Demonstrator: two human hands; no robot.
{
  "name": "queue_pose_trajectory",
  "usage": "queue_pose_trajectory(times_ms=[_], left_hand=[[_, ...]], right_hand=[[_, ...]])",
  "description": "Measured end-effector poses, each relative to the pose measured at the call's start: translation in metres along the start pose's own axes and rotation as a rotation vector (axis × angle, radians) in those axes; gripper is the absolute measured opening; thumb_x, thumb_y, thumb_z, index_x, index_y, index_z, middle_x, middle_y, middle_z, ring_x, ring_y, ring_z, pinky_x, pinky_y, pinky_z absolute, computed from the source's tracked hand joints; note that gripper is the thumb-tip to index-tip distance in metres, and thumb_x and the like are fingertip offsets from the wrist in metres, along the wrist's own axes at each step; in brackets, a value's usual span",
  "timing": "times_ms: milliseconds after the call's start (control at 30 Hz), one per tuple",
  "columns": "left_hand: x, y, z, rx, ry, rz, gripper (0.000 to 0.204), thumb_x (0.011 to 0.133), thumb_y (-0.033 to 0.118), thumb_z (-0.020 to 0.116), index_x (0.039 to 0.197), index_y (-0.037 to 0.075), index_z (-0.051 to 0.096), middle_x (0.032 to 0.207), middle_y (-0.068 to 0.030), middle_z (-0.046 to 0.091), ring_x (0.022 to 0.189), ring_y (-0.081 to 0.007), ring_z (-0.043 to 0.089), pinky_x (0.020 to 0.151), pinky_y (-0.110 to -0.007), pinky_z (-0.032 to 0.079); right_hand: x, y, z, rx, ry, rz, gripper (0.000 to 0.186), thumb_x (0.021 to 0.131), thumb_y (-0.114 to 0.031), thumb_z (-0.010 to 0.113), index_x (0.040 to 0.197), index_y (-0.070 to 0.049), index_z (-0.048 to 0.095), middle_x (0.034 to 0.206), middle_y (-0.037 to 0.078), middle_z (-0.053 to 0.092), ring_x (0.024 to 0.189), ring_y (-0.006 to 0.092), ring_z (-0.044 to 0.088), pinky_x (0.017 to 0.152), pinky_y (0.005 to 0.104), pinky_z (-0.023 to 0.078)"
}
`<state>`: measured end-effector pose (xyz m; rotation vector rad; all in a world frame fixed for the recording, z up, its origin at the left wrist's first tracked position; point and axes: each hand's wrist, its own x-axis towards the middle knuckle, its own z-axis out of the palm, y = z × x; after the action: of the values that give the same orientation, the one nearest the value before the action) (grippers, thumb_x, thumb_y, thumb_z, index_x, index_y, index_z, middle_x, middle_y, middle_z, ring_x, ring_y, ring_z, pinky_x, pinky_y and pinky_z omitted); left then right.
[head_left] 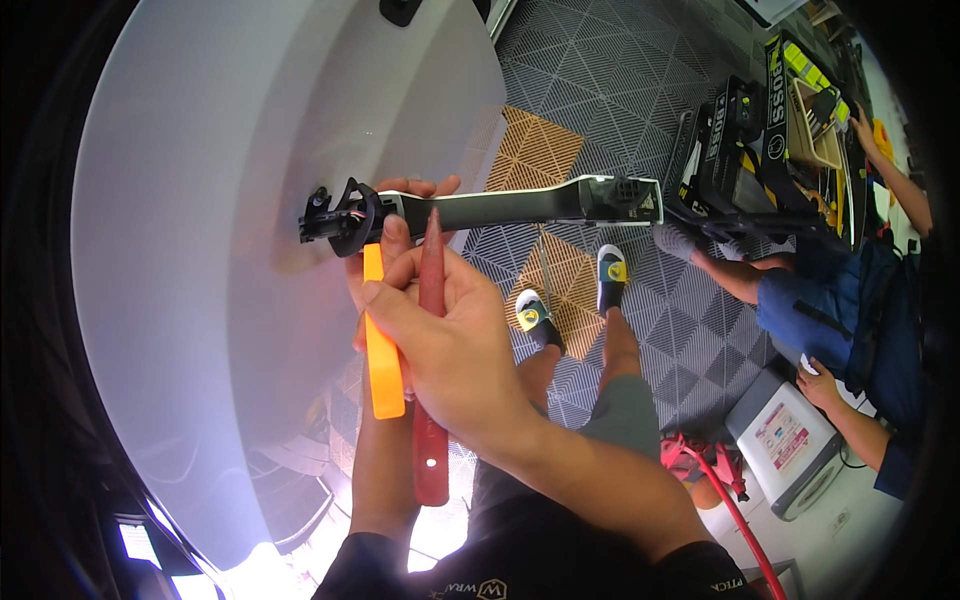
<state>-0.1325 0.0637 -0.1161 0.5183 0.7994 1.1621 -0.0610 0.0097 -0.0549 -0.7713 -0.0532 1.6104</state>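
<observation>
A car door handle point(510, 205), black on its inner side with a pale outer edge, lies level in front of the light-coloured car door point(270, 110). My left hand point(396, 233) grips it near its left end, thumb in front and fingers behind. At that end sits a black bracket point(352, 215) with thin wires, close to the door. In my right hand point(455, 340) are two pry tools: an orange one point(383, 350), its upper tip near the bracket, and a dark red one point(432, 455), its pointed tip overlapping the handle. Some left fingers are hidden.
On the right stands a black tool cart point(725, 150) with bins. A person in dark blue point(825, 300) is beside it. A white and grey box point(785, 440) and a red hose point(735, 505) lie lower right. Grey and tan tiles point(590, 80) cover the floor.
</observation>
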Motion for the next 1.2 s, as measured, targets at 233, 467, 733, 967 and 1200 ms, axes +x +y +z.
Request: queue_pose_trajectory(times_ms=[233, 467, 733, 967, 1200], left_hand=[[-0.001, -0.013, 0.009, 0.17, 0.213, 0.077, 0.033, 0.1, 0.015, 0.067, 0.126, 0.001, 0.053, 0.122, -0.0189, 0.061, 0.12, -0.0408, 0.063, 0.102, -0.05, 0.058], [0.012, -0.023, 0.012, 0.155, 0.077, 0.084, 0.034, 0.102, 0.017, 0.063, 0.129, 0.0, 0.051, 0.127, -0.0213, 0.058, 0.124, -0.0433, 0.059, 0.107, -0.054, 0.054], [0.0, 0.005, -0.004, -0.037, -0.231, -0.019, 0.078, 0.084, 0.024, 0.055, 0.152, -0.006, 0.032, 0.152, -0.0308, 0.038, 0.146, -0.0512, 0.034, 0.119, -0.059, 0.036], [0.009, 0.01, -0.011, -0.061, -0.348, -0.089, 0.085, 0.086, 0.033, 0.066, 0.153, -0.006, 0.031, 0.149, -0.0294, 0.042, 0.145, -0.049, 0.038, 0.118, -0.056, 0.039], [-0.002, 0.022, -0.012, 0.04, -0.301, -0.106, 0.075, 0.084, 0.025, 0.068, 0.146, -0.005, 0.039, 0.143, -0.0273, 0.047, 0.141, -0.0477, 0.043, 0.114, -0.054, 0.044]], right_hand=[[0.003, 0.0, 0.004, -0.096, 0.094, -0.077, 0.017, 0.096, -0.005, 0.069, 0.09, -0.003, 0.053, 0.076, 0.005, 0.062, 0.067, 0.0107, 0.064, 0.063, 0.0237, 0.052], [0.012, -0.015, -0.011, -0.139, 0.051, -0.104, 0.014, 0.096, -0.003, 0.066, 0.091, -0.002, 0.053, 0.076, 0.005, 0.062, 0.066, 0.0098, 0.063, 0.062, 0.0243, 0.051], [0.011, -0.013, -0.016, -0.22, 0.009, -0.073, 0.012, 0.098, -0.006, 0.066, 0.097, 0.0, 0.055, 0.08, 0.007, 0.065, 0.069, 0.011, 0.066, 0.063, 0.0238, 0.052], [0.013, -0.018, -0.02, -0.236, 0.01, -0.011, 0.012, 0.1, -0.007, 0.064, 0.096, -0.001, 0.054, 0.079, 0.009, 0.066, 0.069, 0.0125, 0.067, 0.065, 0.0244, 0.053], [0.0, -0.015, -0.015, -0.121, -0.023, 0.023, 0.012, 0.101, -0.009, 0.063, 0.098, -0.002, 0.054, 0.079, 0.011, 0.069, 0.057, 0.0093, 0.06, 0.055, 0.0219, 0.049]])
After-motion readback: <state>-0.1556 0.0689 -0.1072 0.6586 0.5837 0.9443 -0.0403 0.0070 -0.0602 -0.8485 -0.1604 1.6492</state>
